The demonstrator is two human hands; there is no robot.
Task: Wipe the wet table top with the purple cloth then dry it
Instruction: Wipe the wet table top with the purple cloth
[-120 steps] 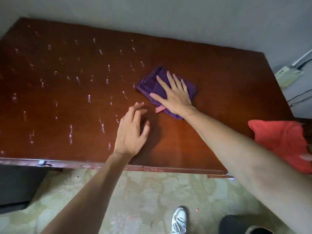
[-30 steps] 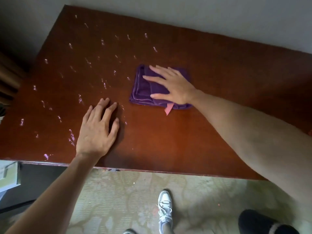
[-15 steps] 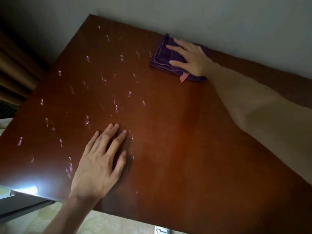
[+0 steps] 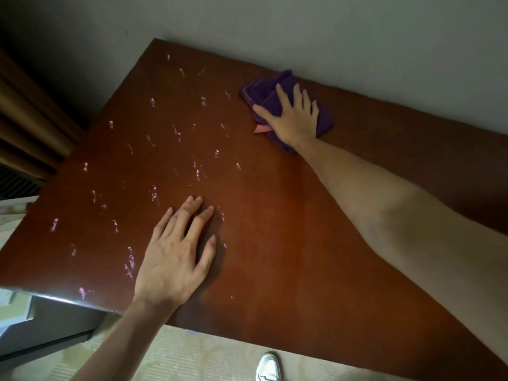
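A dark red-brown table top (image 4: 288,221) fills the view, its left half dotted with several water drops (image 4: 154,193). The folded purple cloth (image 4: 261,93), with a small pink tag, lies at the table's far edge against the wall. My right hand (image 4: 292,116) presses flat on the cloth, fingers spread toward the wall. My left hand (image 4: 176,257) rests flat on the table near the front edge, fingers apart, holding nothing. The right half of the table looks free of drops.
A grey wall (image 4: 330,37) runs along the table's far edge. Brown curtains (image 4: 24,114) hang at the left. Patterned floor (image 4: 192,358) and a white shoe (image 4: 268,368) show below the front edge.
My right hand has slid the cloth from mid-table to the far edge, then turned so the fingers point at the wall. The left hand stays planted. The view has tilted.
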